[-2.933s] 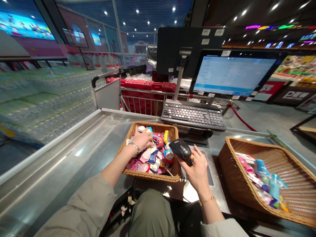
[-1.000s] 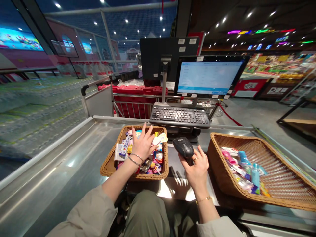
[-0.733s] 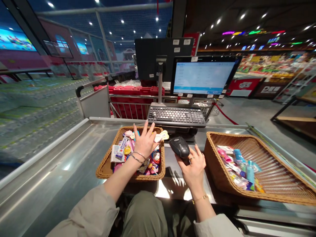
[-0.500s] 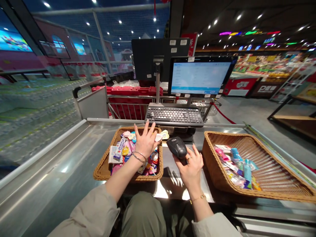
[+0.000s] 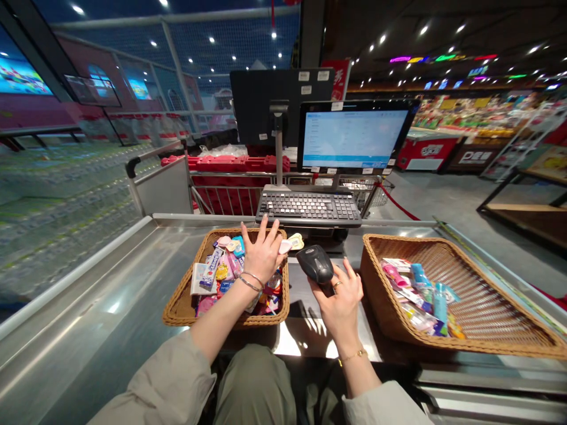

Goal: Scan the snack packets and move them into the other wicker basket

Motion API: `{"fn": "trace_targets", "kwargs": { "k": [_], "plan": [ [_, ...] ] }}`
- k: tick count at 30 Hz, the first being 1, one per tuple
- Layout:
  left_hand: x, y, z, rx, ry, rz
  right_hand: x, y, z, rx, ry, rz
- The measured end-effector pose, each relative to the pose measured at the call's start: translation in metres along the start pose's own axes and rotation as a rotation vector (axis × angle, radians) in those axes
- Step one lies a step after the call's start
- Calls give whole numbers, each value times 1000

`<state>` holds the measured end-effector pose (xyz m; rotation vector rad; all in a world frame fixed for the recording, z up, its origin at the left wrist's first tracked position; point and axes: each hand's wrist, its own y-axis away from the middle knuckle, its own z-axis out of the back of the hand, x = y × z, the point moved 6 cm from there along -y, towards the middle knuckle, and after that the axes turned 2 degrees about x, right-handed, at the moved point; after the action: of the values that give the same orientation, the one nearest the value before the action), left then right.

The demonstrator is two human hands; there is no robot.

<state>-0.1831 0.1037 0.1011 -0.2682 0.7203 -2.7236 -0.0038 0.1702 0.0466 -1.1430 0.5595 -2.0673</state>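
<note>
Over the left wicker basket point(image 5: 170, 314), my left hand point(image 5: 262, 254) has its back to me and its fingers spread upward. Between its thumb and forefinger is a small packet point(image 5: 295, 241) with pale yellow and whitish-pink rounded parts, pointing toward the scanner. My right hand point(image 5: 342, 295) is wrapped round the handle of a black barcode scanner point(image 5: 315, 264), whose head leans toward the packet. Beneath my left hand, the basket holds a jumble of small sweets point(image 5: 212, 267) in colourful wrappers, partly hidden by the hand and wrist.
A second wicker basket point(image 5: 509, 295) to the right contains several small packages and blue tubes point(image 5: 440, 307). Both baskets rest on a metal counter point(image 5: 128, 277). Behind stand a black keyboard point(image 5: 310, 206), a lit monitor point(image 5: 354, 139) and the back of another screen point(image 5: 279, 88).
The camera view has shifted slightly, so the surroundings sit a little further left. Both hands, the packet and the scanner hold nearly the same positions.
</note>
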Motion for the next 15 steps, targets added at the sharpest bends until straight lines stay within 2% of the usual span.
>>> {"fn": "trace_targets", "kwargs": {
  "k": [15],
  "plan": [
    [0, -1, -2, -10, 10, 0, -2, 0, 1, 20, 1, 0]
  ]
}}
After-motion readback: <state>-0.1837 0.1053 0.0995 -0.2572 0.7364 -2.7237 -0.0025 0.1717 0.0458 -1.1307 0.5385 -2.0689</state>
